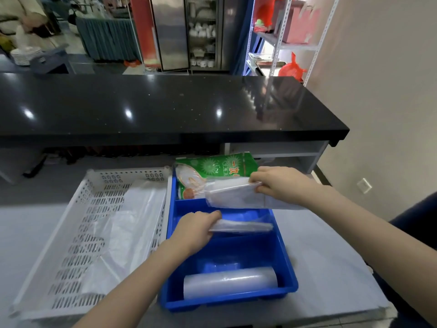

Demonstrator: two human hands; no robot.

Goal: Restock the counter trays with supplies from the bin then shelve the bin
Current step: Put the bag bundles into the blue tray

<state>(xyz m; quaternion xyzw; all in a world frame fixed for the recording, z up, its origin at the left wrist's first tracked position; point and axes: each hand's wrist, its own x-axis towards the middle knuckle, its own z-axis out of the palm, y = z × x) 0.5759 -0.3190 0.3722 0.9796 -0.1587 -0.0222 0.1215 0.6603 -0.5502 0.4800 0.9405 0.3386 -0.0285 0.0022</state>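
Observation:
A blue divided tray (287, 261) sits in front of me on the cloth-covered counter. My left hand (196, 227) grips a flat stack of clear plastic bags (246, 226) lying in the tray's middle compartment. My right hand (274, 183) pinches a second clear bag pack (234, 194) held just above the tray. A green printed packet (217, 169) stands in the far compartment. A roll of clear bags (229, 284) lies in the near compartment. To the left stands a white perforated bin (78, 233) with thin white plastic bags (132, 223) inside.
A long black counter top (165, 105) runs across behind the tray, with an open cubby (279, 150) beneath its right end. A white metal shelf rack (290, 41) with red bags stands at the back right. Stacked plates (23, 55) sit far left.

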